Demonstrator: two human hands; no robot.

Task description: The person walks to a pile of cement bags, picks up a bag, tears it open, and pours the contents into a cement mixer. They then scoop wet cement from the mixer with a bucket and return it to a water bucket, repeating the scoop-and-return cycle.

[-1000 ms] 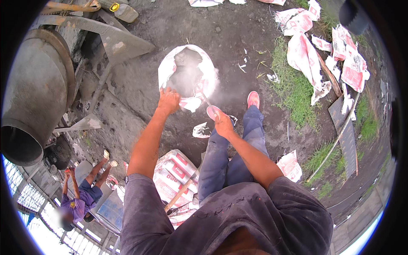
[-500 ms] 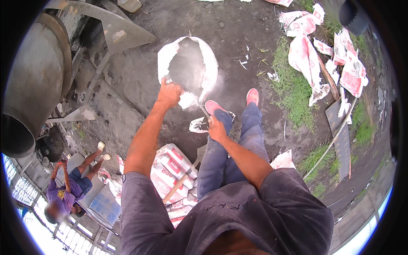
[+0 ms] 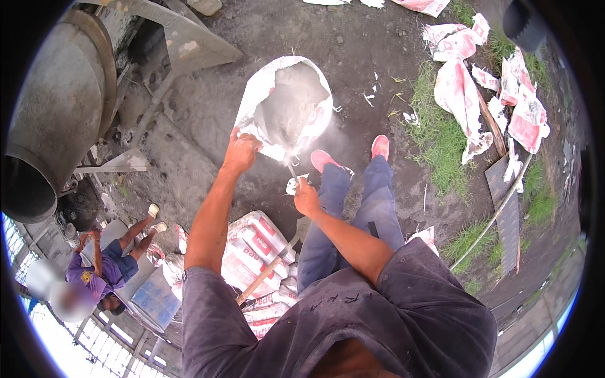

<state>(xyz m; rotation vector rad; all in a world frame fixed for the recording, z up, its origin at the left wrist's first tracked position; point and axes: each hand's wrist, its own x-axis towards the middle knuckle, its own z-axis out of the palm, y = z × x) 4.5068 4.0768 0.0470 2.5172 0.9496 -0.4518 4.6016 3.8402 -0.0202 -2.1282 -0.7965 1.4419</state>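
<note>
A white paper bag (image 3: 255, 91) stands on the dirt ground with its top torn wide. Grey powder (image 3: 291, 101), likely cement, fills it, and pale dust hangs about the near rim. My left hand (image 3: 242, 152) is closed on the torn near-left edge of the bag. In my right hand (image 3: 307, 198) is a thin metal tool (image 3: 292, 170), gripped low in front of my legs. Its far end reaches the bag's near rim, where dust blurs it, so its kind is unclear. A white paper scrap (image 3: 296, 184) lies just beyond my right hand.
Stacked red-and-white bags (image 3: 255, 242) with a wooden handle (image 3: 261, 280) across them lie near my left. A concrete mixer drum (image 3: 60, 94) stands far left; below it is another person (image 3: 110, 264). Torn empty bags (image 3: 460, 94) and a metal plank (image 3: 504, 214) lie to the right.
The bag now leans rightward with its opening turned, and its left side shows more. My left hand has shifted left and down; my right hand and the tool have moved slightly left.
</note>
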